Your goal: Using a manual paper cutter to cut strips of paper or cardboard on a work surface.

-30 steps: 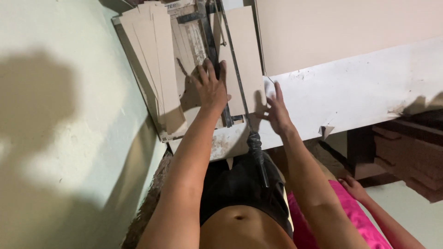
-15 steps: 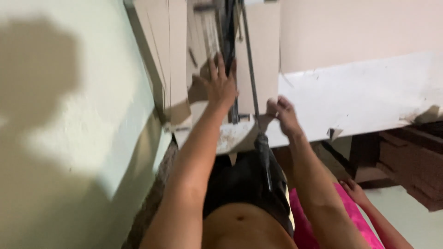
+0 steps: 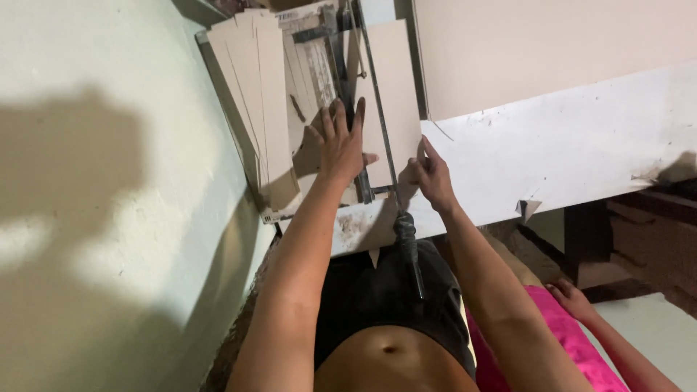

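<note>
A beige tile [image 3: 396,94] lies on a manual tile cutter [image 3: 341,51] at the end of a white bench [image 3: 566,152]. My left hand [image 3: 341,145] rests flat on the cutter's rail and the tile's left part, fingers spread. At the tile's near right corner my right hand [image 3: 432,178] has its fingers curled and pinches the edge. The cutter's long lever runs over the tile, and its black handle [image 3: 406,247] hangs down toward my waist between my arms.
Several cut beige strips [image 3: 261,109] are stacked left of the cutter, against a pale green wall [image 3: 109,218]. A large beige board [image 3: 544,43] lies on the bench behind. Another person's hand [image 3: 573,297] and pink clothing [image 3: 559,341] are at lower right, near dark wooden furniture [image 3: 639,239].
My right hand, open a second ago beside the tile, has closed on the tile's near right corner. My left hand stays flat on the cutter. The view swung a little.
</note>
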